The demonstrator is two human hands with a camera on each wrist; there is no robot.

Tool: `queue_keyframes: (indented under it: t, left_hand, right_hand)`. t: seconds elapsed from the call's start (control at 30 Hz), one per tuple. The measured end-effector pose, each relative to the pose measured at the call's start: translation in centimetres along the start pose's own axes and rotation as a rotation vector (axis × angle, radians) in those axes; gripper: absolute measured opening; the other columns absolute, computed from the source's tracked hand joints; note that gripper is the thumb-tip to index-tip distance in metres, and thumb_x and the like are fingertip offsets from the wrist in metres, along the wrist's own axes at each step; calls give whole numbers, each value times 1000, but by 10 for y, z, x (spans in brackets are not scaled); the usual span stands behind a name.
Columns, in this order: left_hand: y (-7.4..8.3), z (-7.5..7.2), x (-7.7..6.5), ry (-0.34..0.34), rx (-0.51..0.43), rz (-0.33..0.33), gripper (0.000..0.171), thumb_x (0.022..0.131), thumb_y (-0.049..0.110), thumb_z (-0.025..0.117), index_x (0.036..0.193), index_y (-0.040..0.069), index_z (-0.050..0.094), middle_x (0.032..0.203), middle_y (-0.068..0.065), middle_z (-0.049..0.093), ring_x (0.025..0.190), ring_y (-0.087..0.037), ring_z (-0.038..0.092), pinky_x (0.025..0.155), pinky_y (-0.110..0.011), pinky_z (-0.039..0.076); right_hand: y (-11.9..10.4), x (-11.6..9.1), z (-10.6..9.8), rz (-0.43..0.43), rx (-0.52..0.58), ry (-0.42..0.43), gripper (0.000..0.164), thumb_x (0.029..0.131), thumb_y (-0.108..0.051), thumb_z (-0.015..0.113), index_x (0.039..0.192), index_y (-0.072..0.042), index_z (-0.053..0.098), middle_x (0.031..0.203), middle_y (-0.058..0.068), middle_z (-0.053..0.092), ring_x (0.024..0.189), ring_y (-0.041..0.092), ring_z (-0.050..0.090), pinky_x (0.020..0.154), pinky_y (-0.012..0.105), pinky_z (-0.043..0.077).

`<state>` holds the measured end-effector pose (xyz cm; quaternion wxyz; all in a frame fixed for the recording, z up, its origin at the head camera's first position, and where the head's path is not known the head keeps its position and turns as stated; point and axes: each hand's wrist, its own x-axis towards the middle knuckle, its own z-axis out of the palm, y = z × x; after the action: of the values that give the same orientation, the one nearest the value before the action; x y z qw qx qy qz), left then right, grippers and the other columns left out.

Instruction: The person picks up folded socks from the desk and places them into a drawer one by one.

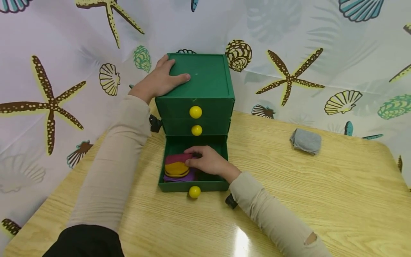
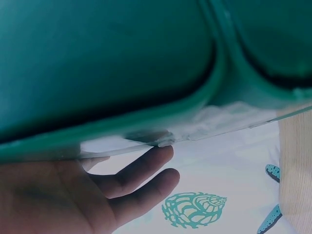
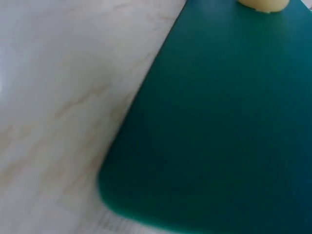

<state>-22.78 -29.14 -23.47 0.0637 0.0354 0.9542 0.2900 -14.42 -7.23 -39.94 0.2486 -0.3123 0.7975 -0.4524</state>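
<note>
A green drawer cabinet [image 1: 200, 76] stands on the table with its bottom drawer [image 1: 210, 186] pulled out. My left hand [image 1: 162, 79] steadies the cabinet at its upper left edge, thumb across the top; the left wrist view shows other fingers spread along the side. Inside the bottom drawer, folded maroon cloth [image 1: 174, 158], mustard cloth [image 1: 176, 169] and purple cloth [image 1: 179, 178] lie at the left. Over their right edge reaches my right hand [image 1: 210, 160], thumb and index finger apart, fingertips at the maroon and mustard cloths. Its other fingers are partly hidden. The right wrist view shows only the drawer front [image 3: 209, 131].
A folded grey cloth [image 1: 306, 141] lies on the wooden table [image 1: 273, 178] to the right. Yellow knobs [image 1: 195, 112] mark the closed upper drawers, and another knob [image 1: 194, 192] sticks out from the bottom drawer. Behind hangs a seashell-patterned curtain [image 1: 199, 28].
</note>
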Motion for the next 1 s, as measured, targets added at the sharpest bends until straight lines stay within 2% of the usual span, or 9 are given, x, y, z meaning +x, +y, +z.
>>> queue_keyframes:
  t: [0.3,0.37,0.47,0.57,0.67,0.77,0.87,0.93,1.0]
  left_hand:
    - [0,-1,1,-2,2,-11,95,100,64,42,163,10,-5,165,-7,-24,153,-33,-9,120,-56,10]
    - [-1,0,2,-3,3,-13,95,100,63,42,163,10,-5,165,-7,-24,153,-34,-8,120,-56,11]
    - [-2,1,2,0,5,-15,94,101,62,42,163,9,-4,166,-7,-23,153,-35,-5,119,-57,11]
    - [-2,4,2,6,6,-13,93,101,61,43,163,9,-2,166,-8,-21,153,-35,-3,120,-56,11]
    - [-1,4,2,6,4,-12,93,101,61,43,163,9,-2,166,-8,-21,153,-35,-3,120,-55,11]
    - [-1,2,2,5,1,-7,93,101,61,43,163,9,-3,166,-7,-22,153,-34,-6,120,-55,10]
    - [0,0,1,6,1,-5,93,101,61,42,163,9,-4,166,-7,-23,153,-33,-7,120,-55,10]
    - [0,-2,0,8,4,-9,93,101,61,43,163,9,-4,166,-7,-23,153,-33,-7,120,-55,10]
    - [0,-2,0,7,8,-12,93,101,61,43,163,9,-4,166,-7,-23,153,-34,-7,120,-55,10]
  right_hand:
    - [-1,-1,-3,-15,-18,-3,36,99,-21,64,131,-5,67,118,10,66,102,21,56,90,29,49]
    - [-1,-1,-2,-17,-25,-1,39,99,-21,64,134,-5,64,123,11,65,107,22,57,94,31,48]
    - [-5,-5,-4,-20,-35,42,49,99,-21,64,145,-7,55,136,13,59,117,26,57,98,35,48]
    - [-9,-17,-18,-61,-24,120,49,100,-18,63,147,-5,52,143,14,55,122,28,57,99,39,49]
    - [-7,-34,-46,-102,35,194,37,102,-13,59,136,3,61,132,18,63,114,31,62,93,42,53]
    - [3,-54,-87,-92,85,294,30,104,-10,56,126,8,65,116,24,68,103,35,66,84,41,57]
    - [22,-74,-133,-24,83,434,29,105,-9,53,124,9,65,110,27,68,99,37,67,80,38,58]
    - [38,-86,-162,51,16,527,30,106,-11,51,124,7,65,111,26,67,98,34,66,78,33,58]
    - [56,-100,-189,147,-83,589,32,106,-13,48,127,6,64,117,27,65,102,33,63,81,36,55]
